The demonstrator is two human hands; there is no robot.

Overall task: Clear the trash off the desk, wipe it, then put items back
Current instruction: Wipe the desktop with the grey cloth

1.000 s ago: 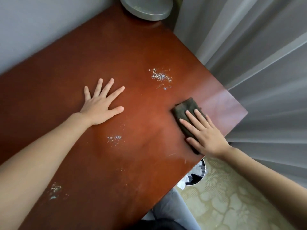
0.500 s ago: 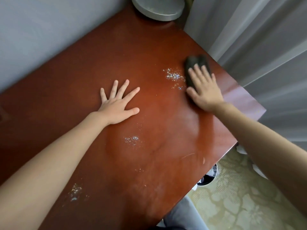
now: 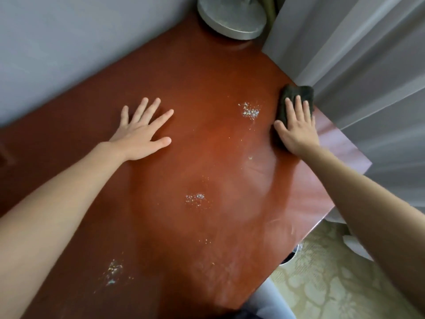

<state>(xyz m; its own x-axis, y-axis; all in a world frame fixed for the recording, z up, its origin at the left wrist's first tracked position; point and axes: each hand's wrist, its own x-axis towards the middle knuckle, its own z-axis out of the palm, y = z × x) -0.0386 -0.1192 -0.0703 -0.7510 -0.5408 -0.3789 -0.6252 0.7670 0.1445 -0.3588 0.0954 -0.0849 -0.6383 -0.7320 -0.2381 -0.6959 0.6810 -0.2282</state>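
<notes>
Desk: glitter specks | curtain beside cloth (right hand flat atop) | left hand, fingers splayed

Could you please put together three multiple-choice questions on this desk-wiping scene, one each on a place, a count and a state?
1. Where does the dark cloth lie on the desk?
A. at the curtain-side edge, under the right hand
B. at the near corner by the person's lap
C. on the floor

2. How many larger patches of glittery specks show on the desk?
A. none
B. three
C. eight

3. How does the left hand lie?
A. flat on the desk, fingers spread
B. closed in a fist
C. lifted, holding a bottle

Answers:
1 A: the right hand's straight fingers press the cloth beside the curtain.
2 B: one patch lies near the cloth, one mid-desk, one by the left forearm.
3 A: the palm is down and holds nothing.
</notes>
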